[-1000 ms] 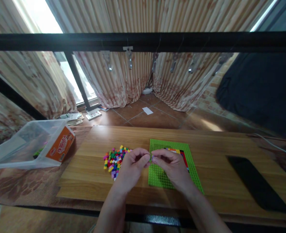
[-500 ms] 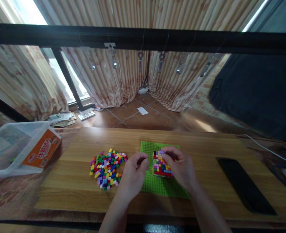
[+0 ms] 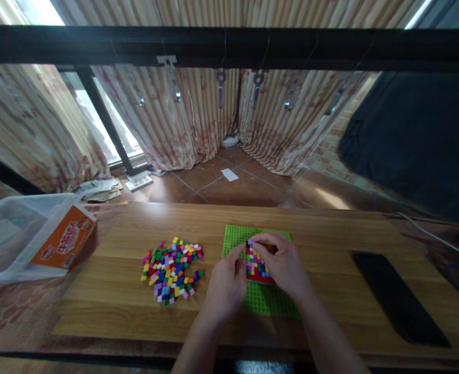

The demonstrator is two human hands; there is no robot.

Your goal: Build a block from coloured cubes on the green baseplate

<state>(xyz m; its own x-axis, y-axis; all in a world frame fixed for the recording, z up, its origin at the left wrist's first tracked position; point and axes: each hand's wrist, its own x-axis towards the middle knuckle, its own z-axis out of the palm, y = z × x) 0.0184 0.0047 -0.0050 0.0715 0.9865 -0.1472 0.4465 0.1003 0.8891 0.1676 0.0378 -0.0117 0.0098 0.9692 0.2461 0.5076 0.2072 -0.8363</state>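
Build (image 3: 255,268): on the board (image 3: 270,307), right of the pile (image 3: 172,271)
Direction: left edge runs near-to-far; my hand covers its right part, so I can't tell the long axis
Right hand (image 3: 287,264): narrow pinch at the far-left corner; can't tell on what
Left hand (image 3: 229,284): at the left edge, grip unclear

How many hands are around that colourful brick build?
2: the left hand by the left edge of the brick build, and the right hand over its right side. No others show.
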